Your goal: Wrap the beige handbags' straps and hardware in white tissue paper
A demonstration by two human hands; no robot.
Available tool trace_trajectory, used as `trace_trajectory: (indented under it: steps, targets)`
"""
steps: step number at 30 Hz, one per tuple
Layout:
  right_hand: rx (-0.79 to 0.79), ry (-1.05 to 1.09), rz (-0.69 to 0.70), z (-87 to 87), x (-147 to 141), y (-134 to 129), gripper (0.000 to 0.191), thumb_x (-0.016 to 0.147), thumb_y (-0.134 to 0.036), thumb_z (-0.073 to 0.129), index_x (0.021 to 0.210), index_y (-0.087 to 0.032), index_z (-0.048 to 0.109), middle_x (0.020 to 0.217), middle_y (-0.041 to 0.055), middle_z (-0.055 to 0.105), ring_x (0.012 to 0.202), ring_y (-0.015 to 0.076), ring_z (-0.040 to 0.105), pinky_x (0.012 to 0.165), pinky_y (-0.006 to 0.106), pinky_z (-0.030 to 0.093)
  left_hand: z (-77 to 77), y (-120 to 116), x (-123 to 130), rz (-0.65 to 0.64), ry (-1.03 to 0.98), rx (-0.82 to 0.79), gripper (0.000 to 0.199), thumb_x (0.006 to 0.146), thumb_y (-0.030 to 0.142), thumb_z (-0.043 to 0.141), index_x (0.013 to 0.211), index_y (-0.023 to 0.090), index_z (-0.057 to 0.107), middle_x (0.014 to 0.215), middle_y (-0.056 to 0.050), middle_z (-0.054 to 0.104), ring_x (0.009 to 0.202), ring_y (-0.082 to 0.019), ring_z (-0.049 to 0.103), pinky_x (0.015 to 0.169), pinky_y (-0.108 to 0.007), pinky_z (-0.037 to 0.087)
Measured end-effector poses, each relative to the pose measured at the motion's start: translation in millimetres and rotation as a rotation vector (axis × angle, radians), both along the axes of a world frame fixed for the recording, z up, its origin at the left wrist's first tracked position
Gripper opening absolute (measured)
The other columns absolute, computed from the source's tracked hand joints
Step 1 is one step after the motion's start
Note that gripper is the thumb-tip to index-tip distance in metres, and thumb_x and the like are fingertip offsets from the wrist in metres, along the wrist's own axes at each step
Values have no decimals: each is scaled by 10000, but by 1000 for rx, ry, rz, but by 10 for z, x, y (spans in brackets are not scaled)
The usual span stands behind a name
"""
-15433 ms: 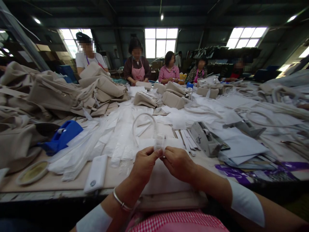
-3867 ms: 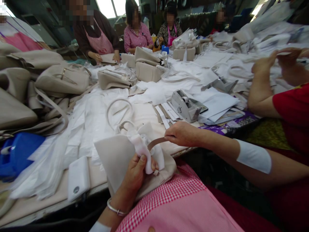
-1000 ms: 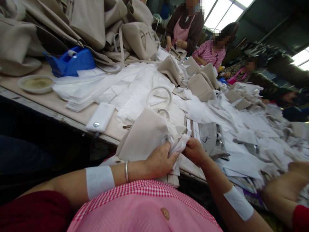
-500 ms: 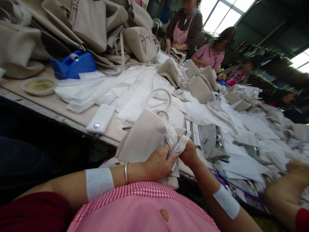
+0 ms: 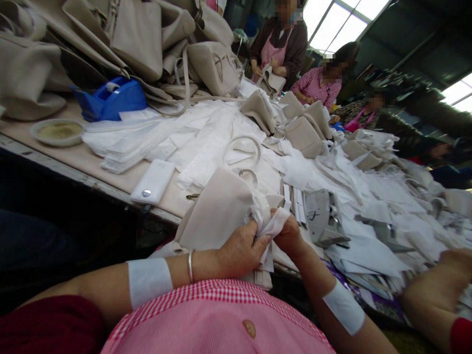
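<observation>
A light beige handbag (image 5: 217,211) lies tilted at the table's front edge, right before my body. My left hand (image 5: 239,250) is closed on a strip of white wrapping paper (image 5: 275,223) at the bag's right side, thumb pointing right. Just to the right, my right hand (image 5: 289,236) grips the same strip, its fingers partly hidden behind the paper. Crumpled white wrapping shows around the bag's handle (image 5: 250,177) above my hands. I cannot make out how the strip runs round the handle.
A white power bank (image 5: 154,182), a blue tape dispenser (image 5: 108,101) and a shallow dish (image 5: 57,132) lie to the left. Beige bags (image 5: 136,39) are heaped behind. A grey metal tape dispenser (image 5: 324,216) stands right. Another person's arm (image 5: 435,290) reaches in at far right.
My hands stay almost still on the white paper strip and the bag. Across the table, a co-worker in a striped apron has raised a bag a little.
</observation>
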State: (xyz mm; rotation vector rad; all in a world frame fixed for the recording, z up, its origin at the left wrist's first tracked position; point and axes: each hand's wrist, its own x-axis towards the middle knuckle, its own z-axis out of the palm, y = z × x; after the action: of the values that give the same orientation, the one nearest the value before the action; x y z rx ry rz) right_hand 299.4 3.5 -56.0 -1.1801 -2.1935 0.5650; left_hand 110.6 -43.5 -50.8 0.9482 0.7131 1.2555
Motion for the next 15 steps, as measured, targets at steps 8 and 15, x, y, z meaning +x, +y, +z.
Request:
trace_trajectory:
  steps: [8, 15]
  targets:
    - [-301, 216, -86, 14, -119, -56, 90, 778, -255, 628, 828, -200, 678, 811, 50, 692, 724, 198, 614, 709, 341, 531, -39, 4, -6, -15, 278, 218, 190, 853, 389, 627, 816, 203, 631, 549, -18, 582, 504, -182, 525, 508, -288, 432]
    - [-680, 319, -38, 125, -27, -25, 191, 751, -289, 665, 917, -203, 705, 693, 17, 650, 677, 191, 597, 710, 334, 537, -23, 13, -15, -75, 476, 231, 203, 906, 372, 541, 834, 193, 605, 618, -47, 619, 573, -213, 582, 562, -314, 434]
